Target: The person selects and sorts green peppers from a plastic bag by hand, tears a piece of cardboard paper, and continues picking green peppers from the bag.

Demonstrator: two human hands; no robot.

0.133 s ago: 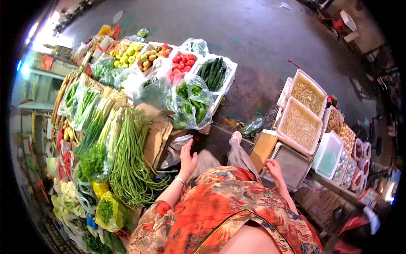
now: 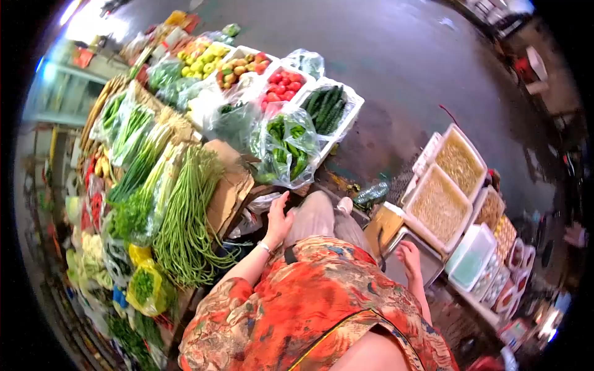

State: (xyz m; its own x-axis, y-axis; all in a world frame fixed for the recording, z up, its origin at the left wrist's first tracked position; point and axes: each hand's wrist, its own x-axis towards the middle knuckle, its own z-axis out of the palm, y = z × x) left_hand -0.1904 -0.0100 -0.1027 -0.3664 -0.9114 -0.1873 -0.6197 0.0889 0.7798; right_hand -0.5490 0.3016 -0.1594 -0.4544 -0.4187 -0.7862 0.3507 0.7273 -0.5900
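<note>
Red print top (image 2: 297,290) fills lower ctr, seen from wearer's head; grey pants (image 2: 314,216) show beyond it. L hand (image 2: 279,221), w/ bracelet (image 2: 264,247) at wrist, is btwn long beans (image 2: 189,216) and pants: fingers apart, nothing held. White bag (image 2: 263,203) lies just past it, partly hidden; cardboard (image 2: 226,179) near, to L of bag. R hand (image 2: 410,258) is at metal tray (image 2: 430,258), R of the pants: fingers loosely bent, not closed on anything visible; can't tell if it touches tray. Wood block (image 2: 383,222) is just beside tray; white tubs (image 2: 426,232) of pale strands sit just beyond. Ahead of L hand: clear bag of green peppers (image 2: 288,148), then cukes (image 2: 323,108) in white box, tomatoes (image 2: 286,83) in the next box to L. Low L: yellow bag (image 2: 159,295) w/ greens. Grey floor (image 2: 396,68) at top.
</note>
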